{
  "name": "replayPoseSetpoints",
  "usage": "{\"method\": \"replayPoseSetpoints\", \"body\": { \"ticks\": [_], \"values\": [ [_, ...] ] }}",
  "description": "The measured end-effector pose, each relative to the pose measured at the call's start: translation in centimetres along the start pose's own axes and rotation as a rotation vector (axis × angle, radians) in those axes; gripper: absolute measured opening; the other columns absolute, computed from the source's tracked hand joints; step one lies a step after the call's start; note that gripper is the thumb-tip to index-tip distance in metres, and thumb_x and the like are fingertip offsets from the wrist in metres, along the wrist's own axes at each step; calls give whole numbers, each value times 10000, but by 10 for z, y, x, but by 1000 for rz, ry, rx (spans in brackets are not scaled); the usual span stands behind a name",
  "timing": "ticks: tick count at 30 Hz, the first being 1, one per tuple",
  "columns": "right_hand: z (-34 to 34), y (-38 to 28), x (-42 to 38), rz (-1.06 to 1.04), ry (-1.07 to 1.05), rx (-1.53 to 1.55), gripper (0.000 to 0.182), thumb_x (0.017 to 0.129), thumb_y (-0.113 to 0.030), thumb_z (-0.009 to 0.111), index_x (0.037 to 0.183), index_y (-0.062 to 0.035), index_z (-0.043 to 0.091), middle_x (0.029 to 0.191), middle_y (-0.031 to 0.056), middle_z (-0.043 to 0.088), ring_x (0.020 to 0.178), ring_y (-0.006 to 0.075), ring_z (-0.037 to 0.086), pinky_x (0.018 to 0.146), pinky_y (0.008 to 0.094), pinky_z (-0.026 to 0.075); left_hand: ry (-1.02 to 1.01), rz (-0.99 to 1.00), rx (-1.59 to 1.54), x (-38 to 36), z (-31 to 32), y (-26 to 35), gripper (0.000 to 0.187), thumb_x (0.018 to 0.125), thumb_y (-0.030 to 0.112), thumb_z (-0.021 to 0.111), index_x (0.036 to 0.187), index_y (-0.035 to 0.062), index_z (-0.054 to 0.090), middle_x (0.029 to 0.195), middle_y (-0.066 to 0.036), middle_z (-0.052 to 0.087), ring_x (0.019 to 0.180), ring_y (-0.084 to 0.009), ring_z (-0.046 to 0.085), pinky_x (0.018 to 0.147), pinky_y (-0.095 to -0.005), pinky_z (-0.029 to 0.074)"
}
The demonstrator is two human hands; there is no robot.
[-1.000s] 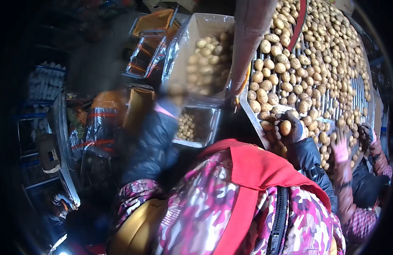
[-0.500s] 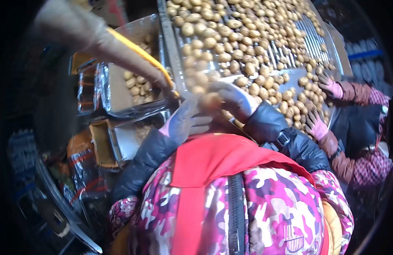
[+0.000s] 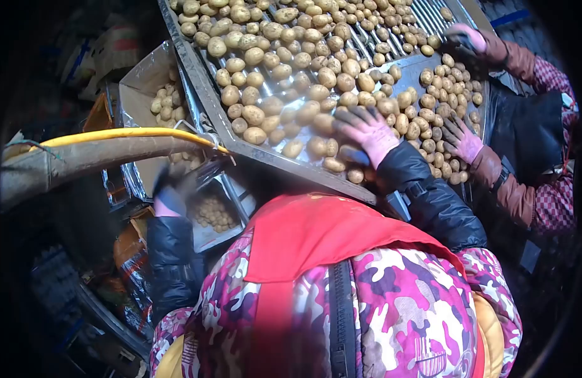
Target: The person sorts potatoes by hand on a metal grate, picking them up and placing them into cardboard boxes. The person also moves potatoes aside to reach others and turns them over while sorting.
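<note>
Many potatoes [image 3: 253,115] cover a metal sorting table [image 3: 297,167] in front of me. My right hand [image 3: 372,133], in a pink glove with dark fingers, lies over the potatoes near the table's front edge. Its fingers are spread, with the fingertips right at several potatoes. Off the table's left side, my left hand [image 3: 171,196] is smeared by motion, above the cartons. Closest to it are a larger foil-edged carton [image 3: 136,94] with potatoes inside and a smaller box [image 3: 207,238] of small potatoes. Blur hides the left fingers.
A co-worker's two gloved hands [image 3: 465,142] are among the potatoes at the right. A grey pipe [image 3: 96,160] with a yellow hose [image 3: 121,133] runs across the left, over the cartons. Slatted rollers [image 3: 423,22] lie at the table's far side.
My hands have moved apart from in front of my chest: left out over the cartons, right onto the potatoes. The view has shifted, and a co-worker's hand has moved up to the rollers.
</note>
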State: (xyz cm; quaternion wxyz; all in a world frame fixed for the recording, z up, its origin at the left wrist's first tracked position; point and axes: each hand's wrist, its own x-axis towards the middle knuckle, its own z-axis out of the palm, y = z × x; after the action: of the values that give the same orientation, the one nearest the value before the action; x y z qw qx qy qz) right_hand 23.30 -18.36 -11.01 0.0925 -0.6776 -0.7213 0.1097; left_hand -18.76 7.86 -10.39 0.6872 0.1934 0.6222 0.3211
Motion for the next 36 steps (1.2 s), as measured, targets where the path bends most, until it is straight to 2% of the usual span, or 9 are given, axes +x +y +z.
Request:
{"method": "replayPoseSetpoints", "body": {
  "ticks": [5, 6, 9, 13, 16, 23, 26, 29, 36],
  "values": [
    [25, 67, -36, 480, 174, -116, 605, 932, -449, 662, 1473, -199, 556, 1606, 145, 433, 1494, 380, 370, 1226, 588, 238, -456, 237, 824, -69, 79, -34, 339, 1021, 139, 675, 1313, -32, 647, 1161, -118, 720, 901, -163, 719, 827, -295, 580],
    [24, 74, -48, 528, 217, -137, 610, 941, -456, 651, 1481, -191, 550, 1613, 151, 425, 1500, 389, 359, 1235, 580, 230, -605, 696, 1025, -41, 77, -56, 351, 1021, 144, 675, 1326, -24, 642, 1182, -135, 722, 992, -191, 720, 886, -298, 563],
    [42, 77, -74, 688, 289, -167, 672, 964, -502, 613, 1523, -145, 507, 1611, 189, 417, 1524, 435, 305, 1252, 601, 192, -568, 1276, 1383, -18, 130, -66, 533, 932, 250, 761, 1416, 88, 605, 1377, -179, 641, 1339, -352, 578, 1121, -470, 460],
    [41, 0, -84, 745, 64, -207, 768, 952, -480, 616, 1592, -122, 389, 1651, 185, 349, 1545, 508, 205, 1220, 683, 198, -208, 1275, 1924, 18, 179, -89, 743, 922, 581, 660, 1523, 174, 504, 1643, -157, 357, 1531, -373, 290, 1146, -707, 316],
    [35, -24, -113, 496, -15, -9, 714, 913, -406, 689, 1523, -115, 460, 1630, 173, 360, 1538, 474, 238, 1226, 649, 216, -172, 1257, 1927, 9, 196, -103, 772, 898, 592, 677, 1532, 189, 496, 1651, -147, 342, 1526, -391, 280, 1126, -750, 285],
    [-13, -30, -156, 404, -54, -75, 611, 918, -350, 694, 1466, -121, 550, 1518, 182, 506, 1440, 405, 437, 1207, 623, 270, -675, 1453, 1814, -31, 215, -134, 752, 886, 519, 709, 1520, 167, 510, 1615, -155, 383, 1500, -422, 330, 1178, -703, 258],
    [5, -17, -146, 626, 196, -16, 561, 870, -292, 712, 1381, -98, 585, 1431, 173, 569, 1416, 372, 462, 1195, 614, 278, -686, 1441, 1839, -33, 216, -131, 691, 892, 490, 713, 1488, 183, 546, 1612, -134, 391, 1485, -410, 355, 1189, -688, 257],
    [-20, -13, -89, 385, 319, 71, 470, 870, -256, 696, 1304, -94, 614, 1324, 165, 625, 1364, 356, 509, 1162, 605, 319, -668, 1375, 1818, -39, 215, -117, 648, 901, 426, 724, 1482, 198, 553, 1592, -125, 427, 1482, -385, 371, 1200, -676, 252],
    [-6, -11, 16, 409, -105, -90, 262, 794, -181, 662, 1045, -106, 680, 1098, 152, 673, 1147, 372, 604, 989, 535, 446, -923, 1452, 1292, -31, 183, -98, 548, 876, 194, 748, 1397, 89, 614, 1364, -179, 633, 1263, -385, 587, 1087, -484, 461]
  ]
}}
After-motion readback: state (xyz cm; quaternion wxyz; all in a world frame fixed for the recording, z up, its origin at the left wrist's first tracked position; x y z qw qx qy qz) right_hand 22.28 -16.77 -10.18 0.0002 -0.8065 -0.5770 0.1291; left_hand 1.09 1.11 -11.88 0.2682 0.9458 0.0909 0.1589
